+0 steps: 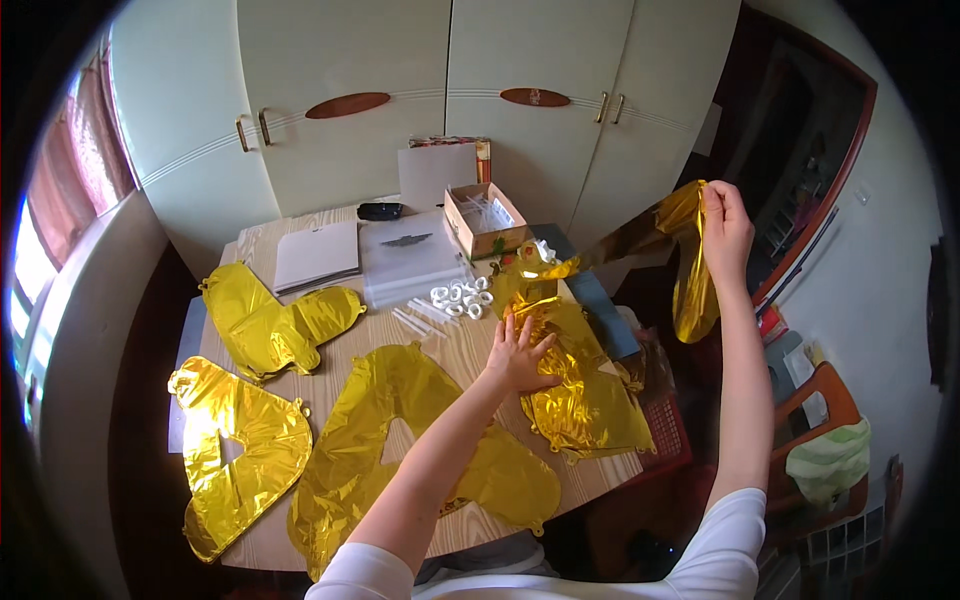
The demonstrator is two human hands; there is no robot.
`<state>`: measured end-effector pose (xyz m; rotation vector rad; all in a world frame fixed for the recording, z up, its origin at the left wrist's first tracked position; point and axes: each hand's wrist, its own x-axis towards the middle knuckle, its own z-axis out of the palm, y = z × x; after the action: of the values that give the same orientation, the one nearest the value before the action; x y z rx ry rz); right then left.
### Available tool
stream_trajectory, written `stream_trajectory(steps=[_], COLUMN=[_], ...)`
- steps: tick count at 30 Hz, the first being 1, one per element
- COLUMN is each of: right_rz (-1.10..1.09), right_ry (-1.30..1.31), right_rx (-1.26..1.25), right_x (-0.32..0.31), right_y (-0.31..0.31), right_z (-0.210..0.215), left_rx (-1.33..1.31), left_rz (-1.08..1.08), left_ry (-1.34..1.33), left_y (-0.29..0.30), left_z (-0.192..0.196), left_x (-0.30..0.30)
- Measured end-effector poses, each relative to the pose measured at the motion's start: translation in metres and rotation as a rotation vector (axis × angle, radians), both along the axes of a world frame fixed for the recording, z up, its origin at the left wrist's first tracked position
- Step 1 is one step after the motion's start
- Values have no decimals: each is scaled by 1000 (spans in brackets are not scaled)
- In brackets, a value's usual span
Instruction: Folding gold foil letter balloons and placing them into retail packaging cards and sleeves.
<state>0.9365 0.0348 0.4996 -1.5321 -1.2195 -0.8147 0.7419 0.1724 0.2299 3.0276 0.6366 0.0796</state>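
Note:
My right hand [728, 230] is raised to the right of the table, closed on the edge of a gold foil balloon [695, 315]. That flat strip of foil hangs down below the fingers and also stretches left toward the table. My left hand [520, 358] lies with fingers spread on a crumpled heap of gold foil balloons [590, 415] at the table's right side. Under my left forearm is a large flat A-shaped foil balloon [345, 455]. Farther left lie a smaller foil balloon with a central hole [258, 470] and a Y-shaped one [245, 315].
Mid-table are white rings [465, 295], thin clear straws [420, 318] and a clear plastic bag [400, 280]. Behind them stand a cardboard box [510, 220], a stack of white sheets [318, 257] and a black object [380, 211]. A wooden chair [850, 395] with green cloth is at right.

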Motion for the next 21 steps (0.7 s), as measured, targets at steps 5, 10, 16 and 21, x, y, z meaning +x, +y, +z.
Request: stream_trajectory(steps=[5, 10, 16, 21], right_rz=[87, 122, 164, 157], right_ry=[-123, -155, -140, -52], right_rx=[-236, -287, -309, -227], right_x=[-23, -43, -63, -83], right_y=[-13, -25, -45, -79], right_z=[1, -10, -23, -10], left_rx=[-75, -112, -158, -212], left_rz=[-5, 69, 122, 126], left_ry=[50, 1, 20, 58], left_y=[14, 46, 60, 63], left_z=[16, 11, 10, 5], left_x=[7, 26, 46, 62])
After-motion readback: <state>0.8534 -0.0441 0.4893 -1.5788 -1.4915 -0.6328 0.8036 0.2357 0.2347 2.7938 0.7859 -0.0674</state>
